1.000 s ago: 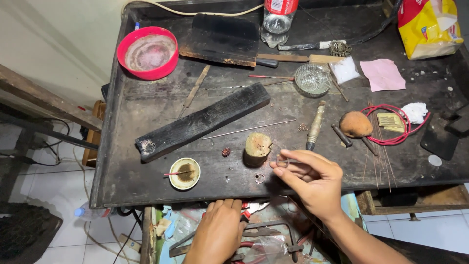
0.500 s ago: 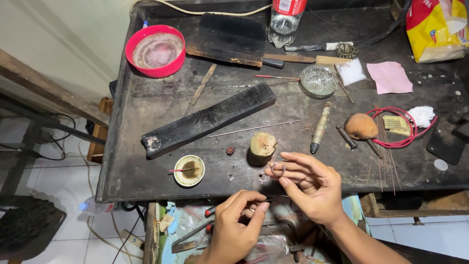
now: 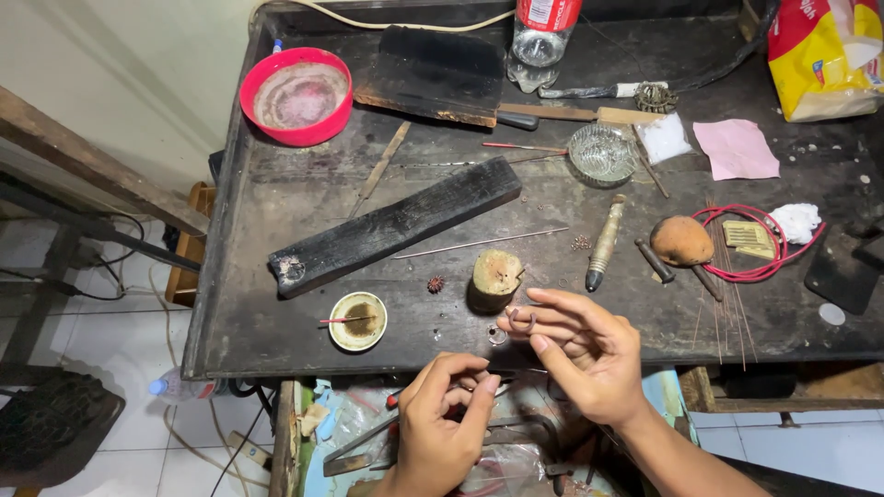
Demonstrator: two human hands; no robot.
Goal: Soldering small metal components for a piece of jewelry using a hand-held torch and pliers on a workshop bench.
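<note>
- Our left hand [image 3: 444, 425] has risen from the low drawer, fingers now pinched on something too small to tell
- Right hand [image 3: 578, 348] grips a small ring [image 3: 521, 319] at lower centre, near the wooden stump [image 3: 494, 278] on the worktop [image 3: 276, 198]

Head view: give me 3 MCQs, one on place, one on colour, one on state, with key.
1. Where does the small wooden stump stand?
A. in the red bowl
B. on the workbench, just beyond the right hand
C. on the floor

2. What colour is the bowl at the bench's far left?
A. red
B. blue
C. green

3. What is the right hand doing?
A. lying flat and empty
B. gripping the plastic bottle
C. pinching a small ring in its fingertips

Key: 1 B, the stump sits on the dark top near the fingers; 2 A, its rim is red; 3 C, the ring shows between thumb and fingers.
</note>
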